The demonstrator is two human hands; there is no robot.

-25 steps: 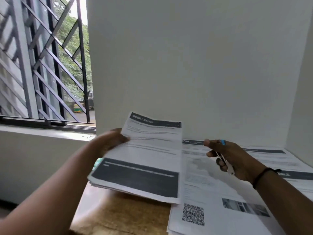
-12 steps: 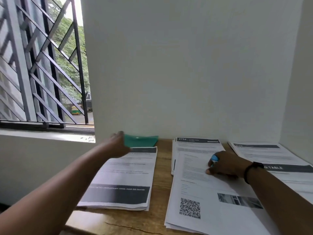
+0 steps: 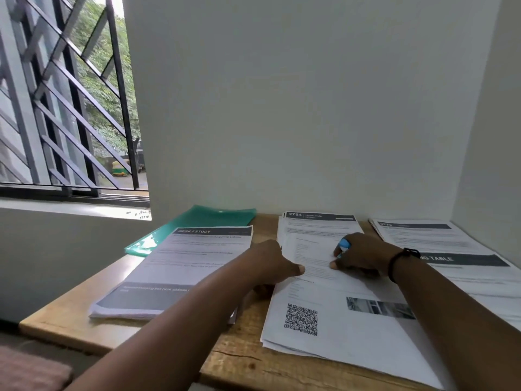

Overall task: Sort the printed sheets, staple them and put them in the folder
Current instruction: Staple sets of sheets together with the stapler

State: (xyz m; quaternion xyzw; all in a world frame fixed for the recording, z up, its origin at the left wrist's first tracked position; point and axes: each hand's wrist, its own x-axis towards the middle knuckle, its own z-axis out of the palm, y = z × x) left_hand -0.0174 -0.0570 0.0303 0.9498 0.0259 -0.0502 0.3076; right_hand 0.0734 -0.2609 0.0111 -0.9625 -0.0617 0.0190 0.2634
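Left hand (image 3: pixel 272 261) pinches the middle stack (image 3: pixel 324 277) at its left edge, long axis pointing away; right hand (image 3: pixel 358 256), gripping blue stapler (image 3: pixel 344 244), rests on top.

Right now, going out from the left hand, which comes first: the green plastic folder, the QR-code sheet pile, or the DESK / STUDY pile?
From the left hand:
1. QR-code sheet pile, touching, right of it.
2. DESK / STUDY pile, just left.
3. Green plastic folder, far left, by the wall.
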